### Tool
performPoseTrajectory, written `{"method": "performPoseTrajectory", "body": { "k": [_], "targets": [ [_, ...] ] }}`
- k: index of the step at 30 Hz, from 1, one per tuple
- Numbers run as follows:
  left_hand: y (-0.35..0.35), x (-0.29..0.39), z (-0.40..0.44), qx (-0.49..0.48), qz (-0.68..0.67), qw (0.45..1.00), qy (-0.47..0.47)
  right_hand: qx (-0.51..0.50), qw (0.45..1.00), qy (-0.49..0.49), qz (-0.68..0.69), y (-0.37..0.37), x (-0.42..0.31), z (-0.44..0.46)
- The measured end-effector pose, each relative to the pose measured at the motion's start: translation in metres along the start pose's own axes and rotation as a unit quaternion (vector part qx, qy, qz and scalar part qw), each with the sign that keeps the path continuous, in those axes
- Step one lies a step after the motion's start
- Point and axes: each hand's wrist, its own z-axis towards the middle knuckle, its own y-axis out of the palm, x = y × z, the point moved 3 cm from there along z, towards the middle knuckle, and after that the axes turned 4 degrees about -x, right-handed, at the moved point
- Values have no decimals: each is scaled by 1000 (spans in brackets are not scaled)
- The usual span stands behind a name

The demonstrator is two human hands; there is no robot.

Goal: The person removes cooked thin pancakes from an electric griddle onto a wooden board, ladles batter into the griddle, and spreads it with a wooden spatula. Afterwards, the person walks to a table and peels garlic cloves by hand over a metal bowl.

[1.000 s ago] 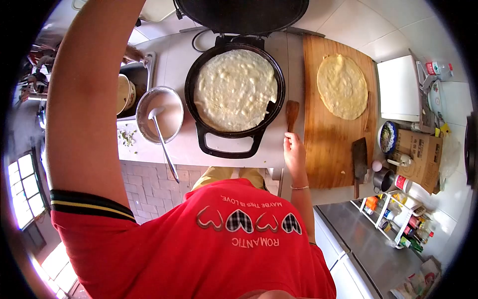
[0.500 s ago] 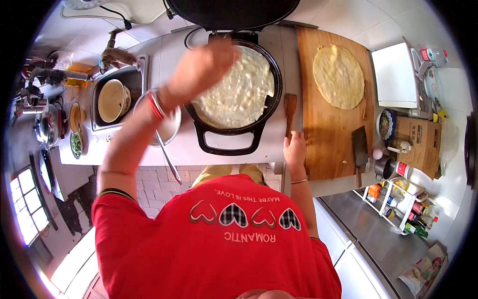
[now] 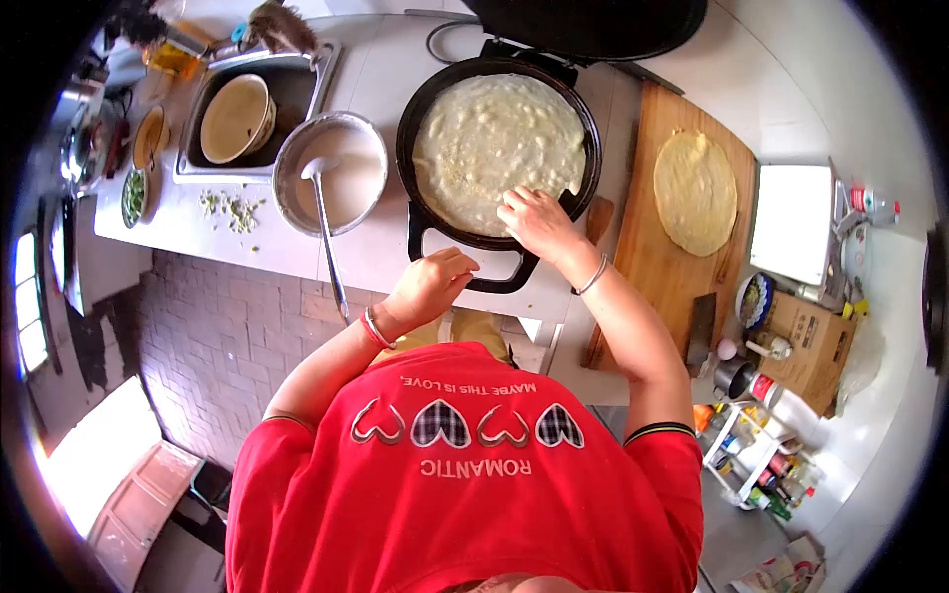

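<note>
A round black electric griddle [image 3: 404,148] stands on the counter with its lid [image 3: 593,25] raised. A pale, bubbly flatbread [image 3: 494,138] fills its plate. My right hand [image 3: 539,222] is at the near right edge of the flatbread, with bent fingertips touching it and seeming to pinch it. My left hand [image 3: 432,284] is just over the left part of the griddle's front handle, its fingers curled together; what they hold, if anything, is hidden. Right of the griddle lies a wooden spatula [image 3: 598,219], partly hidden behind my right forearm.
Left of the griddle stands a bowl of pale batter [image 3: 356,183] with a ladle [image 3: 324,212] in it. Chopped green bits [image 3: 232,211] lie near the sink [image 3: 326,59]. A second flatbread [image 3: 695,193] and a cleaver [image 3: 701,331] lie on the wooden board [image 3: 657,128].
My left hand has come down from above the griddle to its front handle. My right hand has left the spatula and moved to the flatbread's near edge. The view has shifted.
</note>
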Motion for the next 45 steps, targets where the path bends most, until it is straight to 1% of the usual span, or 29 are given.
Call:
{"method": "performPoseTrajectory", "body": {
  "k": [4,7,10,12,14,15,16,17,19,22,26,30,34,37,39,41,42,44,45],
  "targets": [
    [-11,-11,-21,54,-32,997,-49,-38,991,-80,-95,4,1,12],
    [-18,-20,-36,97,-61,990,-88,-65,988,-97,-100,2,1,20],
    [-27,-23,-44,122,-88,982,-118,-45,983,-133,-121,9,10,31],
    [-33,-27,-47,125,-112,977,-131,-33,999,-24,33,-1,26,49],
    [-35,-33,-49,129,-139,971,-144,-3,982,91,167,-7,53,71],
    [-35,-37,-49,126,-143,968,-161,-58,953,188,228,-10,70,83],
    [-36,-40,-49,132,-157,964,-168,-29,945,164,283,-4,93,88],
    [-36,-42,-48,136,-171,960,-176,-40,944,222,241,-5,106,95],
    [-36,-45,-44,137,-181,958,-175,32,958,219,183,-28,104,94],
    [-34,-50,-40,125,-178,961,-171,103,952,205,202,-44,92,75],
    [-31,-52,-36,93,-160,968,-171,53,977,174,109,-38,81,50],
    [-26,-51,-29,74,-143,974,-160,88,994,53,47,-23,66,59],
    [-24,-48,-19,66,-148,976,-145,56,998,33,-1,-11,52,70],
    [-31,-44,-11,69,-155,975,-140,35,999,29,28,-11,59,74],
    [-36,-44,-6,73,-161,974,-142,9,984,119,134,-24,65,79],
    [-44,-47,0,91,-149,974,-146,25,969,150,194,-37,84,88],
    [-47,-49,3,99,-144,973,-148,52,958,165,228,-41,100,94],
    [-53,-54,8,111,-154,969,-159,77,936,157,306,-40,144,113],
    [-56,-54,10,120,-166,965,-161,62,924,156,343,-45,155,120]
  ]
}}
